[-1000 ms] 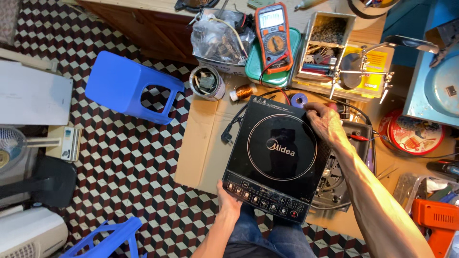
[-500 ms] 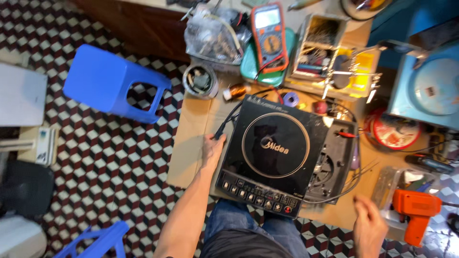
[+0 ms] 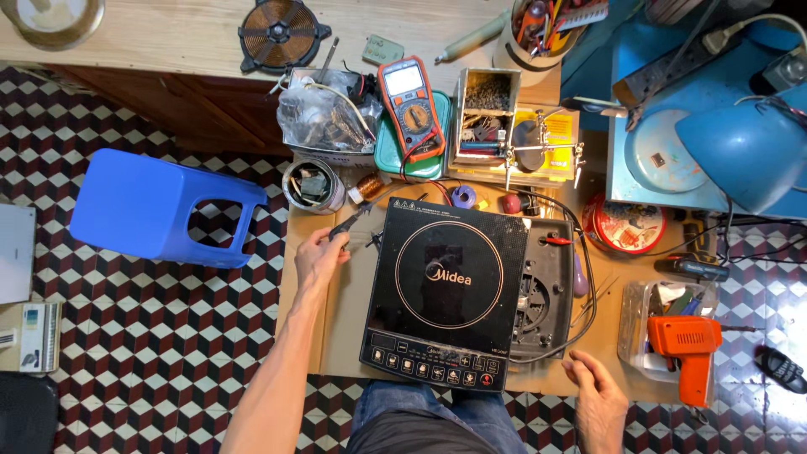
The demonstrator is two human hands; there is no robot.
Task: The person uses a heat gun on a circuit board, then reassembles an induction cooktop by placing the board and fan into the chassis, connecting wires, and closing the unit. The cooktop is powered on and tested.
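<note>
A black induction cooker top [image 3: 445, 294] lies on the low workbench [image 3: 353, 319], set askew over its open base [image 3: 546, 290]. My left hand [image 3: 319, 256] is left of the cooker, its fingers pinched on a thin black probe [image 3: 353, 223] with a cable. My right hand [image 3: 597, 403] rests with fingers apart on the bench's front edge, right of the cooker, holding nothing.
A multimeter [image 3: 410, 105] lies on a green box behind the cooker, beside a parts tray [image 3: 486, 118] and a tin [image 3: 313, 185]. An orange drill [image 3: 685, 353] sits right. A blue stool [image 3: 164, 210] stands on the tiled floor left. A blue lamp [image 3: 744, 151] hangs at right.
My left hand left the cooker's front and moved up-left to take the probe. My right hand came off the cooker's back corner down to the bench's front edge.
</note>
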